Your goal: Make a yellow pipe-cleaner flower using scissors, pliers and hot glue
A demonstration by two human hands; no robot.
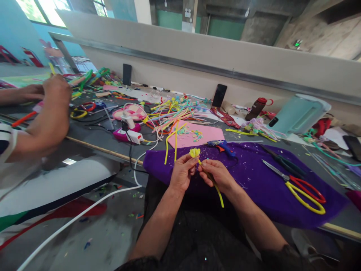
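A small yellow flower-like piece [194, 152] is pinched in the fingers of my left hand [182, 171], near the front edge of the purple cloth [245, 173]. Just right of it, my right hand [217, 173] is closed on a yellow fuzzy stem [219, 195], whose free end hangs below the palm. The stem's upper end reaches the flower piece between my fingertips. Behind my hands lies a blue glue gun [222, 146]. Two bent yellow stems [166, 150] rest at the left, partly over a pink sheet [208, 135].
Red-and-yellow-handled scissors [299, 192] lie on the cloth at right. A power strip [128, 135] with white cables sits left. Piled colored stems [180, 109], a brown bottle [256, 108] and a teal container [299, 114] stand behind. Another person's arm [53, 113] works at far left.
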